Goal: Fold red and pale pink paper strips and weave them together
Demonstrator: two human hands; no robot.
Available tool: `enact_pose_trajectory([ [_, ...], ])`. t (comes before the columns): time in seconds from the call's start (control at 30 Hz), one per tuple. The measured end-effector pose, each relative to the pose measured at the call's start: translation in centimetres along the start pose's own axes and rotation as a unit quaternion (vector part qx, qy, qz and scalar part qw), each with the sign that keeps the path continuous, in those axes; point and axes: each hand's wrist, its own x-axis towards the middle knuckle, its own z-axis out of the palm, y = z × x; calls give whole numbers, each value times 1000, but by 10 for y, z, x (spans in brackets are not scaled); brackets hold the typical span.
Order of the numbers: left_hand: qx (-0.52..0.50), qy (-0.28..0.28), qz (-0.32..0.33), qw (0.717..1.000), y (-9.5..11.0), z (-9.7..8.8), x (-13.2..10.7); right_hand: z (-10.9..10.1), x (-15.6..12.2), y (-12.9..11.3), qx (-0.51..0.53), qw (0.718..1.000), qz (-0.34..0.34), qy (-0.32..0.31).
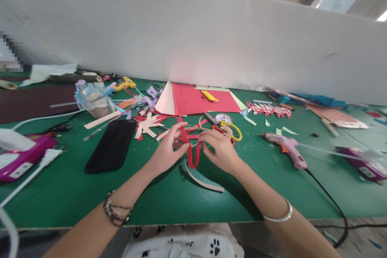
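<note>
A red paper strip hangs in a U-shaped loop between my hands, above the green table. My left hand pinches one side of it between thumb and fingers, with the strip's end sticking up past the fingertips. On the other side, my right hand grips the strip with bent fingers. Below the loop curls a pale paper strip. Just beyond my right hand lie scissors with yellow and red handles, partly hidden by the fingers. Pale star-like paper strips lie beyond my left hand.
A black phone lies left of my hands. To the right rests a pink glue gun with its cord. Red paper sheets lie at the back, before a white partition. Purple power strips stand at both sides.
</note>
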Motion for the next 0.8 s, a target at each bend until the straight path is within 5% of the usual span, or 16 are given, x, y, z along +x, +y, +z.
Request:
enact_pose_trajectory([
  [0.33, 14, -17, -3, 1000, -6, 0, -2, -2, -1, -2, 66, 986, 20, -149],
  [0.6, 45, -29, -15, 998, 2, 2, -2, 13, 2, 7, -77, 991, 23, -103],
  [0.8, 27, -14, -39, 999, -3, 4, -2, 10, 6, 3, -62, 995, 24, -77],
])
